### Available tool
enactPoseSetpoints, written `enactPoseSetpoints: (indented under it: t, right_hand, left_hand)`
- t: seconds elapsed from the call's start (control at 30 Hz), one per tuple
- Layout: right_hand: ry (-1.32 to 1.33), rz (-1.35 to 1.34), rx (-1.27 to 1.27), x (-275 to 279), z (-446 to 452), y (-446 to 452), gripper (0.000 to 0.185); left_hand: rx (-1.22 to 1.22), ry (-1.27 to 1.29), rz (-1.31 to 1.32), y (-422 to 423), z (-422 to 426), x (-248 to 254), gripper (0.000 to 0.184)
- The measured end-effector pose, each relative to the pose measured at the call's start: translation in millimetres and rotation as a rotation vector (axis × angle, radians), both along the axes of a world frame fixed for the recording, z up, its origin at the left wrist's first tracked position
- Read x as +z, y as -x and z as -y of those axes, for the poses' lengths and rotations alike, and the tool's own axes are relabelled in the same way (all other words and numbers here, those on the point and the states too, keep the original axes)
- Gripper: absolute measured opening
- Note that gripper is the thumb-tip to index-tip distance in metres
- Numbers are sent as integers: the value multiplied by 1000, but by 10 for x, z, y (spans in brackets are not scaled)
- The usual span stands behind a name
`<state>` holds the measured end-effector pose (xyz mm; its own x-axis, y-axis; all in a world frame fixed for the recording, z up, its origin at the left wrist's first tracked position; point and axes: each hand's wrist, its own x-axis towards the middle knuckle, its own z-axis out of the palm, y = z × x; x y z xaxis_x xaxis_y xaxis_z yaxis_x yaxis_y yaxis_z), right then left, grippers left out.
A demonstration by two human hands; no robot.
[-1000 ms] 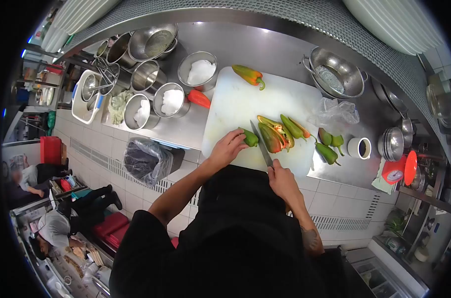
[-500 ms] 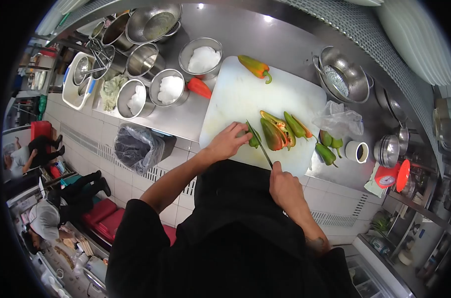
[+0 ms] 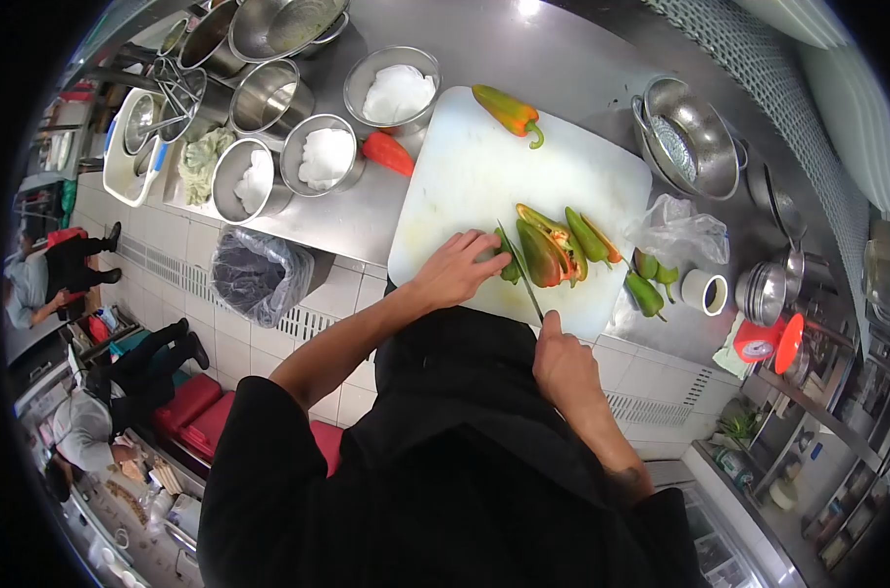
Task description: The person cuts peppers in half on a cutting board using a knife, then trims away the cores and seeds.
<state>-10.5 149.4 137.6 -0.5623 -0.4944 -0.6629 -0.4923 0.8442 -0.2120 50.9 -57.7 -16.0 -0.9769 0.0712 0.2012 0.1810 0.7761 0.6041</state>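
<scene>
My left hand (image 3: 462,265) has its fingers closed on a green pepper piece (image 3: 509,259) near the front edge of the white cutting board (image 3: 450,186). The fingers hide part of that piece. In my right hand (image 3: 567,367) is the handle of a knife (image 3: 530,279), its blade pointing away from me, just right of the held piece. Beside the blade lies a cut-open green pepper (image 3: 538,253) with reddish flesh and seeds showing. Farther right are green pepper strips (image 3: 588,235). A whole orange-green pepper (image 3: 507,110) rests at the board's far edge.
Left of the board are a red pepper (image 3: 387,154) and metal bowls with white contents (image 3: 399,93). Several green peppers (image 3: 645,294), a plastic bag (image 3: 678,233), a colander (image 3: 685,147) and a red scale (image 3: 759,343) stand right. A lined bin (image 3: 259,274) is below; people work at left.
The knife blade has shifted from over the held pepper piece to just right of it. My left hand keeps hold of the piece. The whole view has moved slightly.
</scene>
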Motion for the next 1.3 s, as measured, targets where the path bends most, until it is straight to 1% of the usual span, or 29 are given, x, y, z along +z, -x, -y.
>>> enactPoseSetpoints:
  t: [0.17, 0.23, 0.33, 0.5, 0.57, 0.6, 0.67, 0.7, 0.77, 0.8, 0.87, 0.9, 0.97, 1.0, 1.03, 1.07, 1.1, 1.17, 1.2, 1.23, 1.3]
  right_hand:
    - [73, 59, -56, -7, 22, 35, 13]
    - [64, 54, -58, -32, 43, 30, 12]
    - [48, 51, -62, -38, 79, 17, 12]
    - [32, 79, -53, -117, 170, 69, 12]
    - [79, 77, -51, -270, 218, 83, 13]
    - [78, 81, -53, -452, 238, 64, 13]
    - [226, -28, -99, -912, 207, -36, 15]
    - [229, -33, -103, -1041, 162, -59, 15]
    - [338, -82, -130, -1216, 153, -39, 17]
    - [349, -83, -146, -1207, 126, -41, 17]
    - [489, 55, -157, -1171, 50, 136, 19]
    - [517, 33, -161, -1127, 46, 216, 19]
    - [529, 90, -231, -971, -48, 202, 21]
    - [551, 78, -231, -862, -107, 189, 21]
    - [550, 76, -297, -736, -182, 149, 20]
    - [564, 63, -366, -629, -239, 136, 20]
    - [578, 53, -365, -562, -290, 117, 20]
    - [492, 64, -307, -462, -362, 100, 19]
    - [504, 64, -251, -425, -393, 77, 20]
    - [511, 53, -246, -431, -413, 56, 20]
    - [501, 87, -60, -502, -424, -10, 22]
  left_hand:
    - [-20, -6, -15, 18, 2, -92, 34]
    - [-46, 31, -13, 11, 17, -132, 38]
    - [-66, 8, -6, 19, 18, -163, 43]
    - [-82, 12, -12, 14, 37, -171, 44]
    - [-86, 19, -5, 12, 49, -164, 45]
    - [-94, 35, -11, 20, 63, -142, 45]
    - [-110, 51, -16, -8, 53, -124, 45]
    - [-113, 56, -9, -8, 51, -116, 43]
    - [-116, 84, -13, 49, 81, -98, 41]
    - [-106, 66, -10, 44, 67, -74, 38]
    - [-100, 43, -8, 95, 41, 4, 32]
    - [-96, 40, -7, 134, 33, 67, 30]
    - [-103, 45, -8, 256, 117, 205, 28]
    - [-68, 40, -79, 345, 190, 253, 28]
    - [-36, 31, -149, 460, 262, 367, 27]
    - [110, -8, -283, 815, 495, 505, 27]
    - [140, 39, -283, 1008, 620, 684, 29]
    - [169, 186, -184, 1427, 860, 732, 41]
    - [182, 261, -152, 1577, 938, 683, 47]
    - [184, 266, -165, 1712, 1019, 592, 47]
    - [14, 465, 97, 1888, 1118, 381, 55]
